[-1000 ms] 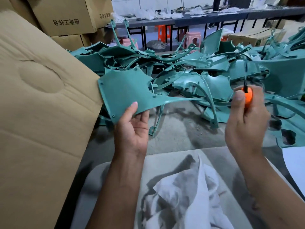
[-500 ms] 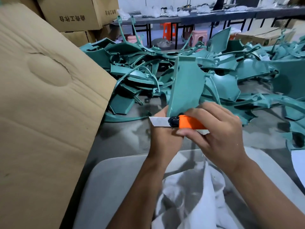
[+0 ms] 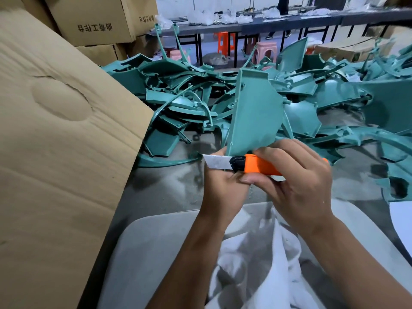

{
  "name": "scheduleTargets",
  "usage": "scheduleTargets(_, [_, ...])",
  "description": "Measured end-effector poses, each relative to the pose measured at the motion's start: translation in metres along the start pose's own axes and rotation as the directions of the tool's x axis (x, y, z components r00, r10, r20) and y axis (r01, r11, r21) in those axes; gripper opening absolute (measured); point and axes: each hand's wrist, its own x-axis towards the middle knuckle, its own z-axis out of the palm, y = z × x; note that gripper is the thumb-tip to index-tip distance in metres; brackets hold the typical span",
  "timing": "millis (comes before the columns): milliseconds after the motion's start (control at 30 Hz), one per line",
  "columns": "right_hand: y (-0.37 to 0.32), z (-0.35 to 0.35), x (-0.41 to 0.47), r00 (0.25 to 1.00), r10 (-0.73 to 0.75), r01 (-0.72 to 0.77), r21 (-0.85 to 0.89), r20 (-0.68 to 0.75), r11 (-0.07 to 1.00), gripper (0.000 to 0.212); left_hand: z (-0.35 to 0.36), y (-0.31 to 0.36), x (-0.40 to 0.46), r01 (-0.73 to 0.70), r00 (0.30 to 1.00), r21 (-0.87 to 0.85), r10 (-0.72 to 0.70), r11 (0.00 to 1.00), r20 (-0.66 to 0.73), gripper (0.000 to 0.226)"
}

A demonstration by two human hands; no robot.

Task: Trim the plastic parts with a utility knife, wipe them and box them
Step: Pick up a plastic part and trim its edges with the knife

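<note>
Head view: left hand (image 3: 219, 186) grips plastic part (image 3: 253, 117), right hand (image 3: 296, 181) knife (image 3: 245, 164)

Orange stool (image 3: 226, 42) and pink stool (image 3: 266, 50) under long grey bench (image 3: 289, 22) at back

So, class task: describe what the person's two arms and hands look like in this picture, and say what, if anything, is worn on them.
Both forearms are bare right down to the frame's lower edge: no sleeves show. The left hand and the right hand wear no gloves. No rings, watch, wristband or bandage can be seen on the parts in view. The fingernails are short and unpainted. Nothing is marked or written on either arm.
</note>
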Motion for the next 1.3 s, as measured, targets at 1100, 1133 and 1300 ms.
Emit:
scheduleTargets(1100, [-0.007, 0.000, 0.002, 0.971, 0.190, -0.194, -0.011, -0.142, 0.981, 0.041, 0.013, 0.000, -0.016, 0.083, 0.961, 0.093, -0.055, 0.992, -0.269, 0.045])
scheduleTargets(1133, [-0.004, -0.003, 0.003, 0.955, 0.235, -0.240, -0.011, -0.179, 0.971, 0.040, 0.017, -0.001, -0.018, 0.104, 0.961, 0.061, -0.085, 0.993, -0.264, 0.036])
scheduleTargets(1300, [0.012, -0.017, 0.002, 0.925, 0.282, -0.302, -0.043, -0.257, 0.952, 0.047, 0.028, 0.002, -0.020, 0.185, 0.939, -0.027, -0.185, 0.982, -0.289, 0.026])
